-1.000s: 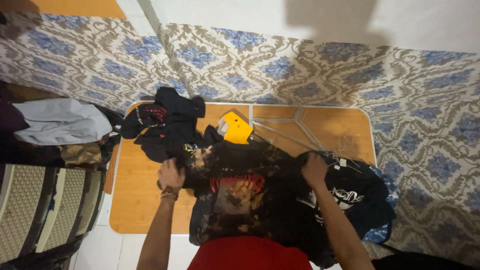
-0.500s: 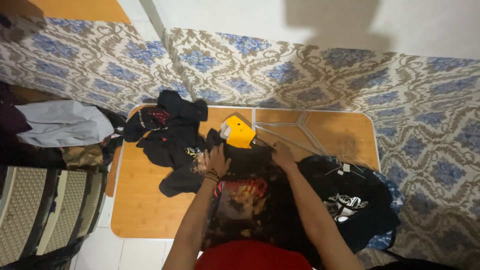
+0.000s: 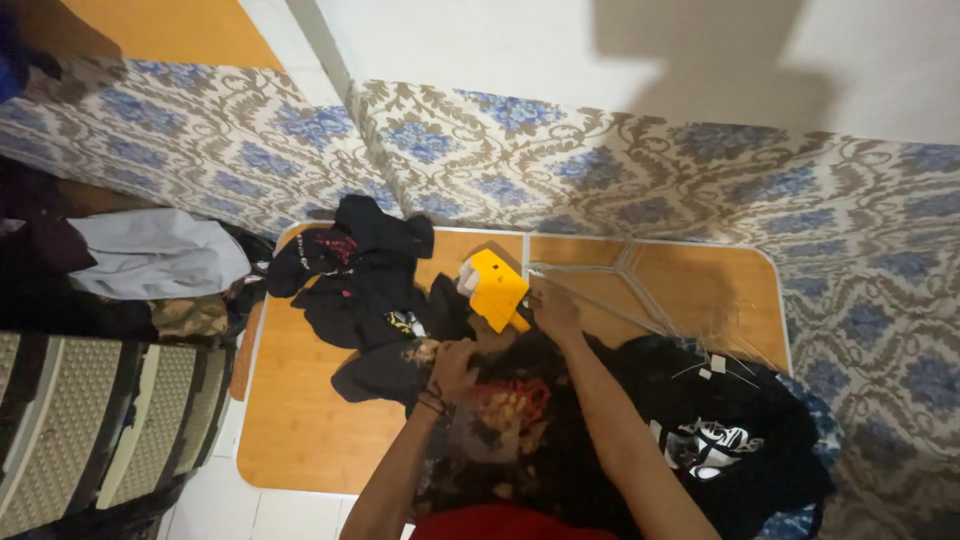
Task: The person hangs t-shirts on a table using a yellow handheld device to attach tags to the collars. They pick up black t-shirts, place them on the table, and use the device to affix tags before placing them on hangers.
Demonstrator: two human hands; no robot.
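A small wooden table (image 3: 300, 430) stands against patterned blue and cream cushions (image 3: 560, 170), and everything here lies on or around it. The person leans over its near edge with both arms out. The left hand (image 3: 452, 368) is closed on a fold of a dark shirt with a red and bleached print (image 3: 500, 420), which lies spread over the near middle of the table. The right hand (image 3: 555, 308) rests farther in, at the top edge of that same shirt, fingers bent down onto the cloth; whether it grips I cannot tell. The two hands are apart, the right one nearer the cushions.

Just beside the right hand, toward the table's middle, sits a yellow box (image 3: 495, 290). A heap of black clothes (image 3: 365, 285) covers the table's left part. At the table's right end, wire hangers (image 3: 650, 300) lie on the bare wood, and a black shirt with a white print (image 3: 715, 440) hangs over the near right corner.
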